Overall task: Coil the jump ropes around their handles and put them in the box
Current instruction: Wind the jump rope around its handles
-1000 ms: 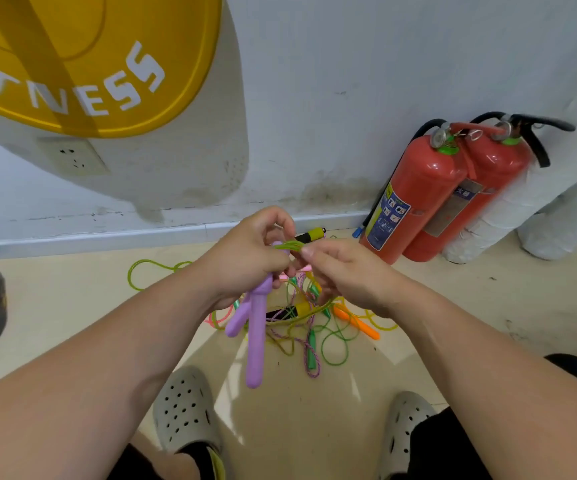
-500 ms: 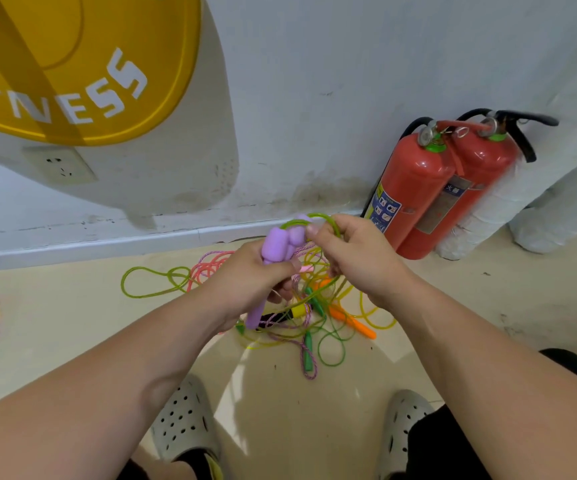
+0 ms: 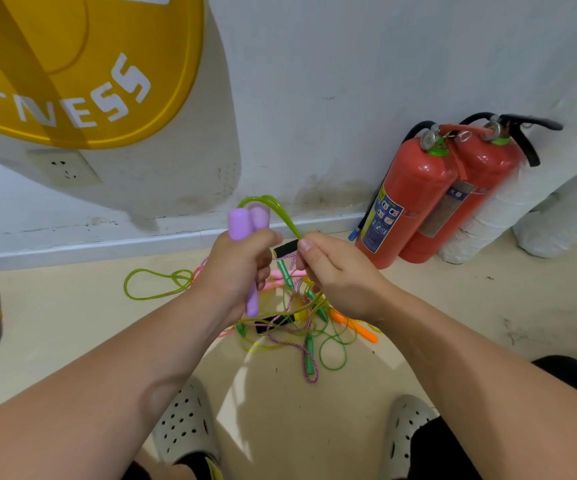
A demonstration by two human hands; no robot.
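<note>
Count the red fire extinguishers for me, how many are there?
2. The front fire extinguisher leans against the wall at the right; the back fire extinguisher sits beside it, partly hidden.

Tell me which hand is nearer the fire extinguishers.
Right. The right hand sits just left of the fire extinguishers; the left hand, holding the purple handles, is farther left.

bare forearms, dark trousers (image 3: 453, 445), pale perforated clogs (image 3: 184, 424) with round holes

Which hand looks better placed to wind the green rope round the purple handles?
Probably the right hand: it pinches the green rope beside the purple handles, which the left hand grips.
</note>
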